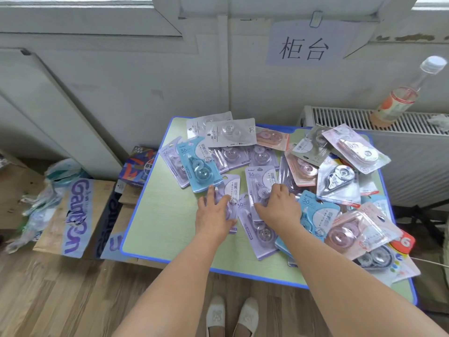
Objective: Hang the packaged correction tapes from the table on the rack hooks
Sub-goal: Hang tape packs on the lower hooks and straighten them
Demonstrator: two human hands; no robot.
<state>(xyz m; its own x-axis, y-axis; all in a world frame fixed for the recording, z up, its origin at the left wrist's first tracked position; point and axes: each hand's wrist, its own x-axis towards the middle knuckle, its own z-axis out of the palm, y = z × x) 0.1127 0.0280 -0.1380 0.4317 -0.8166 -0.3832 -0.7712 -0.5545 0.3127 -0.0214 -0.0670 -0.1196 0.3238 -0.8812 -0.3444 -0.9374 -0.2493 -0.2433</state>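
Correction tapes (279, 171) in flat blister cards lie scattered and overlapping across the green, blue-edged surface (165, 215), thickest toward its right and far sides. Most cards are lilac, with a few blue, pink and grey among them. The blue card (199, 164) near the left lies with its long axis running away from the person, its hang-hole end toward the wall. A grey card (230, 132) at the far edge lies crosswise, long axis left to right.

Left hand (213, 215) rests flat, fingers spread and straight, on a lilac card (232, 190) whose long axis points away from the person. Right hand (279, 205) lies on a second lilac card (260, 181); its fingers bend down over the card's middle, though whether they pinch it cannot be told.

Cardboard boxes (77, 215) stand on the floor left of the surface, with crumpled plastic wrapping (48, 190) on them. A bottle (401, 98) stands on the radiator (364, 117) at the right.
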